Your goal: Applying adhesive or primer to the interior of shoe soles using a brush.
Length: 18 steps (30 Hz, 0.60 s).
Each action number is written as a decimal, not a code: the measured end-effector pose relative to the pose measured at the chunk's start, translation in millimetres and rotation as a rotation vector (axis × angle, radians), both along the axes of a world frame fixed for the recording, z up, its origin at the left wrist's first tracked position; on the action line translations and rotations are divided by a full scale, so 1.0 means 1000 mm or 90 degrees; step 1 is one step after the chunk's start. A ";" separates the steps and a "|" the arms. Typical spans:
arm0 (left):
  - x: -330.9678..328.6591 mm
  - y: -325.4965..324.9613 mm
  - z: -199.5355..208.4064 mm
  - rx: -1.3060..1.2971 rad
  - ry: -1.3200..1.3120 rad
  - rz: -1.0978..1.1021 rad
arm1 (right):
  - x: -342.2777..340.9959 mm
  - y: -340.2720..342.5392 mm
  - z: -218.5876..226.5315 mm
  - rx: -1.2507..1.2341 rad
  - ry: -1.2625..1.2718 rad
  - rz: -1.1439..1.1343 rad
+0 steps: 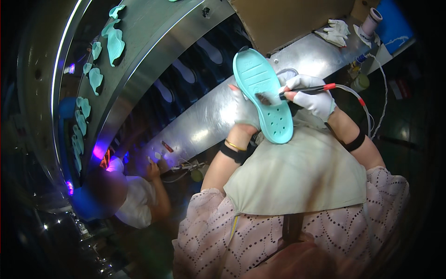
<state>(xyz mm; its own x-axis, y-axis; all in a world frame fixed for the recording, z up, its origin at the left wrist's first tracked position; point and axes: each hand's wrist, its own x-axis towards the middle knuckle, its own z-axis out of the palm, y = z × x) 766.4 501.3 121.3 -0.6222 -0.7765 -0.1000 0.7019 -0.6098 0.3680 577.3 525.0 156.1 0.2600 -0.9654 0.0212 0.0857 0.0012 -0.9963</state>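
Observation:
A turquoise shoe sole stands tilted in front of me, with ridges toward its far end and several small holes in the near part. My left hand, in a white glove with bare fingertips, grips it by its left edge; some of the fingers are hidden behind it. In my gloved right hand is a brush with a black handle, a red band and a thin tube running off its end. Its dark bristles rest against the middle of the sole, as far as I can tell.
A metal ledge runs in front of me. Beyond it, dark slots hold pale soles. Turquoise pieces lie along a curved belt at left. White gloves and a thread cone sit far right. A co-worker is at lower left.

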 end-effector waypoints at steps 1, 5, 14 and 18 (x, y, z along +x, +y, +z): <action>-0.005 0.006 -0.006 -0.003 -0.012 -0.015 | -0.003 0.000 -0.004 0.002 -0.001 -0.006; -0.009 0.018 -0.014 -0.079 -0.143 0.073 | 0.002 0.008 -0.008 -0.087 0.036 0.010; -0.018 -0.025 -0.004 -0.057 0.030 0.233 | 0.019 0.002 0.002 -0.182 -0.020 0.050; -0.009 -0.038 -0.001 -0.069 0.185 0.209 | 0.019 0.004 0.022 -0.057 -0.040 0.031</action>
